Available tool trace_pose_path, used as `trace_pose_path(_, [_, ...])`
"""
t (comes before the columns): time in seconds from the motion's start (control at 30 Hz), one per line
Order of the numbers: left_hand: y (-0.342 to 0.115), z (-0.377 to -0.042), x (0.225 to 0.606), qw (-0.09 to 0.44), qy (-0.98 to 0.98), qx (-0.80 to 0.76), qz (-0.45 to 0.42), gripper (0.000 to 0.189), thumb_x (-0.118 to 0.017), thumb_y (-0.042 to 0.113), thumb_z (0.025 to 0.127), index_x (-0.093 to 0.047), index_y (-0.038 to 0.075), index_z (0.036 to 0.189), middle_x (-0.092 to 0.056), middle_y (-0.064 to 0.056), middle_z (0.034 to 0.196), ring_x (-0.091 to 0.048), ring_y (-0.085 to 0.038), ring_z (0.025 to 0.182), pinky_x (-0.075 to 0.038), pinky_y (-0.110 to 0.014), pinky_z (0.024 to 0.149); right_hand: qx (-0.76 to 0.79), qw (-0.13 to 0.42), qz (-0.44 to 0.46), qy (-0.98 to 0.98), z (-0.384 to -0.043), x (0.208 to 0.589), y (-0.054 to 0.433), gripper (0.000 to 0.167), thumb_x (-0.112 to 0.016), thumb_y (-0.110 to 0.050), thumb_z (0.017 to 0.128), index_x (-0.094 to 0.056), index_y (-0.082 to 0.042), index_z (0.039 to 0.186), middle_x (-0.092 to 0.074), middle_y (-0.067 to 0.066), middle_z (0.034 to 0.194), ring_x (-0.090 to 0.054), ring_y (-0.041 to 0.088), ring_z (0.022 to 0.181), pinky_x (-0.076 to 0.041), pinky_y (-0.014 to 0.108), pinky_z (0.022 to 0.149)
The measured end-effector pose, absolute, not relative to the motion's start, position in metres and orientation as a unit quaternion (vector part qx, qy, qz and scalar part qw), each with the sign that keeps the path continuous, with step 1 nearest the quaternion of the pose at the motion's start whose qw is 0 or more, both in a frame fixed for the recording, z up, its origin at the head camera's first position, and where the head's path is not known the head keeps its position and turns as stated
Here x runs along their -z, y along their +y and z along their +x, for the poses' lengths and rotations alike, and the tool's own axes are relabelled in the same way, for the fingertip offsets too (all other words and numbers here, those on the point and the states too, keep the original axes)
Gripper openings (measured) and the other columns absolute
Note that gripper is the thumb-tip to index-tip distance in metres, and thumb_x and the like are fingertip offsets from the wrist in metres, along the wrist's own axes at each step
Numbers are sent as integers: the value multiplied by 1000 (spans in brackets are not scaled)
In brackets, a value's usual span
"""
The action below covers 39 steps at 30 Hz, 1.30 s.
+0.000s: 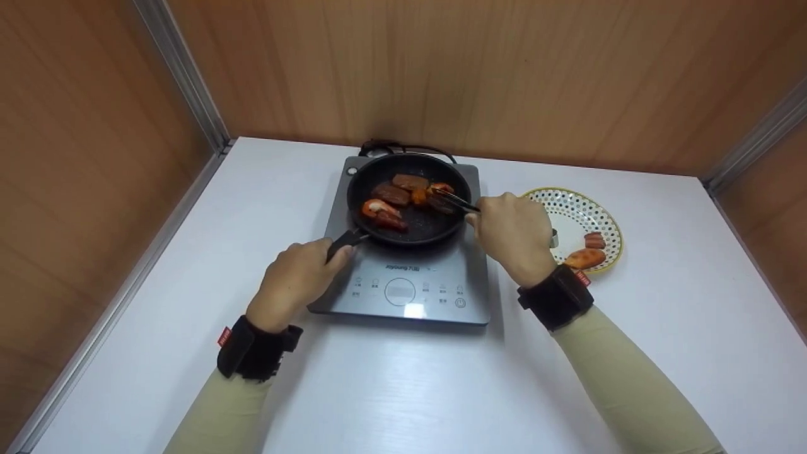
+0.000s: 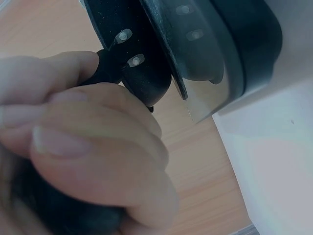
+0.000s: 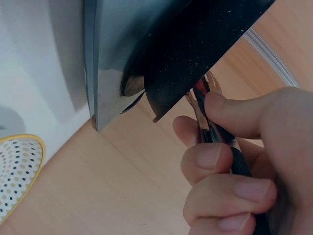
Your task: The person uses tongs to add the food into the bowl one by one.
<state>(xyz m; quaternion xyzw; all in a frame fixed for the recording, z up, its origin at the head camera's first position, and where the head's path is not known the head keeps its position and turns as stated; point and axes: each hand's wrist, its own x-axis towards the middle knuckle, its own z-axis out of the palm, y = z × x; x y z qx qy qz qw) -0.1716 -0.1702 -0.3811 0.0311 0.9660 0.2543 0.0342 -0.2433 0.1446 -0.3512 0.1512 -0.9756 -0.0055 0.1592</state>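
Observation:
A black frying pan (image 1: 419,234) sits over the induction cooker (image 1: 353,284). In it lie several brown meat slices (image 1: 410,182), a shrimp (image 1: 378,207), a dark red piece (image 1: 391,221) and an orange piece (image 1: 418,197). My left hand (image 1: 296,277) grips the pan's black handle (image 1: 343,243), its fingers wrapped round it in the left wrist view. With my right hand (image 1: 514,233) I hold dark-handled tongs (image 3: 200,117). Their tips reach into the pan at the orange food on its right side; the pan wall hides them in the right wrist view.
To the right stands a dotted plate (image 1: 570,221) with a yellow rim, partly behind my right hand. A sausage-like piece (image 1: 585,258) and a small reddish piece (image 1: 594,240) lie on it. A black cable (image 1: 429,149) runs behind the cooker. Wooden panels (image 1: 441,75) enclose the white table.

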Motion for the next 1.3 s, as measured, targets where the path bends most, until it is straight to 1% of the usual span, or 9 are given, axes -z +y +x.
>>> trace_pose_path(0.23, [-169,-170,380,30,968,-247,31,41,-52,40,112,-54,10,84,-47,-3,69,-51,-23,65,-33,-34,54,-13,122,141,-982,-241,349,146,41,-66,-44,102,-73,-6,91,-71,19,79,-67,40,67,-50,57,55])
trace_pose_path(0.37, [-168,-169,380,31,969,-245,29,41,-52,40,112,-55,9,85,-48,-4,70,-51,-23,65,-33,-34,55,-23,116,140,-983,-240,348,149,41,-64,-43,103,-73,-5,94,-70,18,80,-66,38,67,-50,57,56])
trace_pose_path(0.5, [-167,-168,380,37,968,-247,23,41,-53,41,112,-55,10,85,-49,-4,71,-52,-23,66,-33,-34,55,-36,121,142,-982,-238,346,157,43,-61,-47,105,-71,-6,94,-67,16,77,-64,37,65,-47,54,54])
trace_pose_path(0.63, [-164,-170,381,38,967,-251,27,41,-52,42,112,-56,10,86,-49,-4,71,-52,-23,66,-34,-34,55,-60,149,138,-977,-235,340,186,45,-61,-52,104,-67,-9,93,-63,14,74,-62,38,63,-42,54,51])
trace_pose_path(0.73, [-164,-170,381,36,966,-252,31,41,-52,42,112,-56,10,86,-49,-4,71,-52,-23,66,-34,-34,56,-76,151,123,-978,-233,331,222,47,-59,-56,104,-69,-10,102,-63,14,74,-61,38,64,-42,54,50])
trace_pose_path(0.83, [-164,-171,380,37,966,-254,33,41,-52,42,112,-56,10,86,-49,-4,71,-52,-23,66,-34,-34,56,-74,119,92,-986,-231,324,263,56,-55,-61,104,-71,-9,117,-66,18,80,-61,37,67,-43,53,51])
trace_pose_path(0.9, [-164,-171,380,38,966,-254,34,41,-52,42,112,-56,10,86,-50,-4,71,-52,-23,66,-34,-34,56,-67,85,67,-992,-228,321,293,61,-52,-64,104,-69,-8,121,-66,20,83,-60,38,69,-42,51,51])
trace_pose_path(1.07, [-165,-170,379,38,967,-251,35,42,-52,42,112,-56,10,86,-51,-4,71,-52,-22,64,-35,-33,55,-55,10,20,-998,-220,323,352,68,-50,-66,104,-66,-1,117,-59,17,77,-54,35,68,-38,46,50])
trace_pose_path(1.3, [-165,-171,379,40,966,-252,35,41,-52,41,112,-54,10,84,-47,-4,70,-51,-24,66,-33,-35,56,-46,-27,-4,-999,-206,335,387,69,-47,-66,105,-66,0,105,-54,15,73,-52,33,66,-37,46,51])
